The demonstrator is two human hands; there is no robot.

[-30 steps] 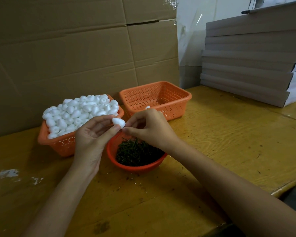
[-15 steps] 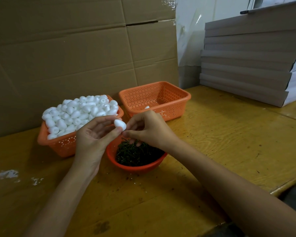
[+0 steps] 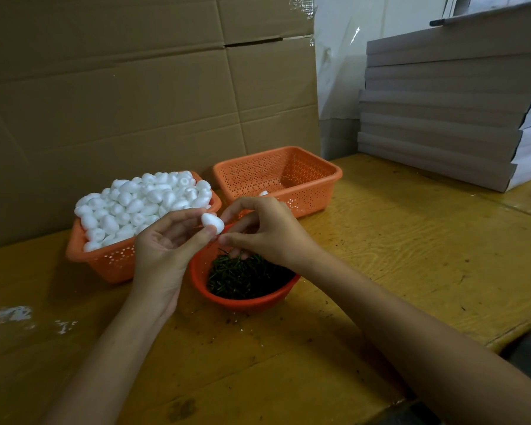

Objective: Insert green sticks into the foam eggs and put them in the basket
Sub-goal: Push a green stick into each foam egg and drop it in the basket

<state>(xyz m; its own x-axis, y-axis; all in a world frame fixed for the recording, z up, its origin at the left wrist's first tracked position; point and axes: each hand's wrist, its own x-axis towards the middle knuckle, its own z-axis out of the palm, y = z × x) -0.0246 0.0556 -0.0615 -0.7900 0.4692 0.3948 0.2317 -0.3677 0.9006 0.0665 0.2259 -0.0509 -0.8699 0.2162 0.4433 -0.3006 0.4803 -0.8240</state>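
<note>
Left hand (image 3: 163, 250) pinches foam egg (image 3: 212, 223) beside right hand (image 3: 265, 233)

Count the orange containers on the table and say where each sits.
3. The full basket, heaped with foam eggs, stands at left; the nearly empty basket is right of it, farther back; the round bowl of green sticks sits nearest. None seems hidden.

Yellow wooden table (image 3: 411, 256), brown cardboard sheets (image 3: 120, 102) behind, a stack of flat grey boxes (image 3: 442, 118) at right.
</note>
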